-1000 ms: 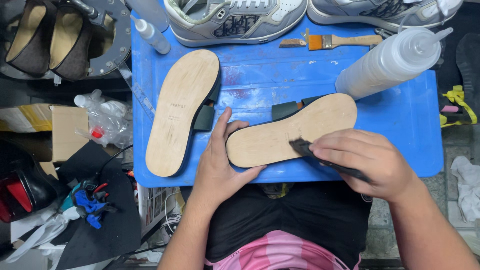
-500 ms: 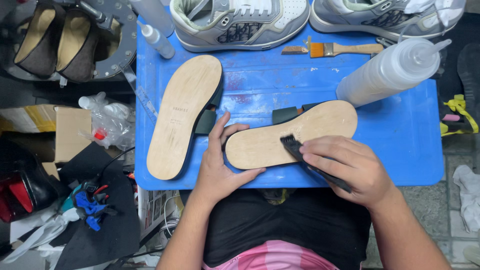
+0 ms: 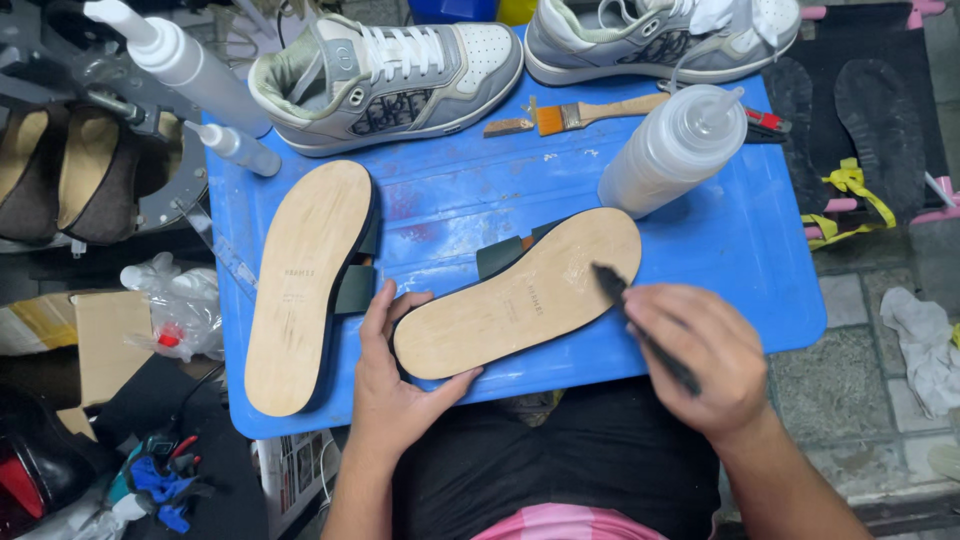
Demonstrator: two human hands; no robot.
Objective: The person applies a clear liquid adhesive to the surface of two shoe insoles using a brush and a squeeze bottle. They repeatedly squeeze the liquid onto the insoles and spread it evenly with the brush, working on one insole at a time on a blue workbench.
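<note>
Lying sole-up, the sandal (image 3: 520, 295) runs lower-left to upper-right, left hand (image 3: 395, 385) steadying it, right hand (image 3: 700, 360) gripping a brush (image 3: 640, 325).

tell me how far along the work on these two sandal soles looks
Hard to say what is done: both tan soles look alike, with no visible coating. In hand: the left hand steadies the near sandal sole-up on the blue board, and the right hand puts a dark tool to its front half. The second sandal lies untouched beside it, so probably left.
</note>
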